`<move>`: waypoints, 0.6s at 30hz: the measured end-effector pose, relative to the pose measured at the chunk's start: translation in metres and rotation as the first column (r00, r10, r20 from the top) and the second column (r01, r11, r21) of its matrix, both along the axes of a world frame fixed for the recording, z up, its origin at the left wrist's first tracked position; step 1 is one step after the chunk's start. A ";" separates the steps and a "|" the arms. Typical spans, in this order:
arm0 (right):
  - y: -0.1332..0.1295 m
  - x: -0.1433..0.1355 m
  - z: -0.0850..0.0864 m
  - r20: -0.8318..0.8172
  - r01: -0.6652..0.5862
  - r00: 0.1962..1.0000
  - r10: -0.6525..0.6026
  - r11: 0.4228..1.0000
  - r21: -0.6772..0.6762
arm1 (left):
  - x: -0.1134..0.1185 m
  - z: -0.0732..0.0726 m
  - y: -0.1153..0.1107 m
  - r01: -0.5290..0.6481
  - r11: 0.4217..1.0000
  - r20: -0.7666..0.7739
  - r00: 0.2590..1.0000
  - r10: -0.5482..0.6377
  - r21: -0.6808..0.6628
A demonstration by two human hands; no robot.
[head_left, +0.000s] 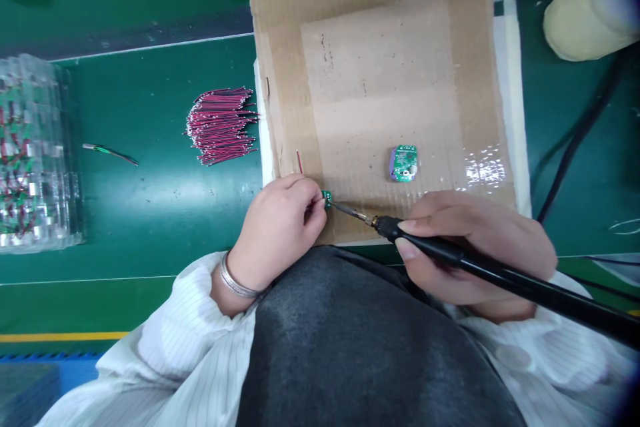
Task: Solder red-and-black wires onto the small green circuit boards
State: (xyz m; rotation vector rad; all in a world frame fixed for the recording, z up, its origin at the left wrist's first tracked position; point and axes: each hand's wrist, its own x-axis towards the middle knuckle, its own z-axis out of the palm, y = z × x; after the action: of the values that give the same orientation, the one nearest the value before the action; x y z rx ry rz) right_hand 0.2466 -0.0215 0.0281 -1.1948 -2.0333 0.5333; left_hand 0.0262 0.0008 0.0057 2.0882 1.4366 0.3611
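The small board (327, 199) is green, with pale, shiny spots on the sliver that shows; the rest is hidden by my fingers, so I cannot tell its full shape. It sits at the tips of my left hand (280, 221), thumb and forefinger pressed together on it, and its bare end pokes out on the right, over the near part of the cardboard sheet (380, 73). My right hand (483, 237) is closed around the black handle of a soldering iron (443, 250), thumb and fingers pinching it like a pen. Its thin metal tip points left and reaches the board's exposed edge; I cannot tell whether they touch. A short red wire (300, 161) shows just beyond my left knuckles. A larger green board (405, 163) with a purple edge lies on the cardboard, apart from both hands.
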 end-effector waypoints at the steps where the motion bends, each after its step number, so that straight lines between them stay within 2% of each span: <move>1: 0.001 0.000 0.002 0.006 -0.048 0.999 0.047 0.998 0.034 | 0.000 0.000 0.000 0.000 1.000 -0.001 1.000 0.000 0.001; 3: 0.003 0.002 0.006 0.013 -0.087 0.996 0.086 0.994 0.062 | 0.000 0.000 0.000 -0.001 1.000 -0.001 1.000 0.001 0.001; 8: 0.006 0.015 0.017 0.091 -0.161 0.981 0.173 0.979 -0.121 | 0.000 0.000 -0.001 0.000 1.000 0.006 1.000 0.000 -0.005; 11: 0.006 0.018 0.020 0.111 -0.093 0.988 0.104 0.991 -0.101 | 0.000 0.000 -0.001 -0.003 1.000 0.002 1.000 0.003 -0.004; 13: 0.006 0.015 0.020 0.103 -0.099 0.989 0.108 0.992 -0.081 | 0.000 0.000 -0.001 -0.004 1.000 0.000 1.000 0.004 -0.009; 15: 0.004 0.011 0.016 0.083 -0.109 0.990 0.117 0.990 -0.088 | 0.000 0.000 0.000 -0.003 1.000 -0.001 1.000 0.003 -0.014; 18: 0.000 0.005 0.005 0.000 -0.015 1.000 0.015 0.996 -0.085 | 0.000 0.000 0.000 -0.002 1.000 -0.003 1.000 0.002 -0.012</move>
State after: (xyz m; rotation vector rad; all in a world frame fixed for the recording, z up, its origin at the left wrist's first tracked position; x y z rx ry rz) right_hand 0.2517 -0.0211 0.0334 -1.2307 -2.0395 0.6316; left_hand 0.0265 0.0008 0.0057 2.0784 1.4399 0.3492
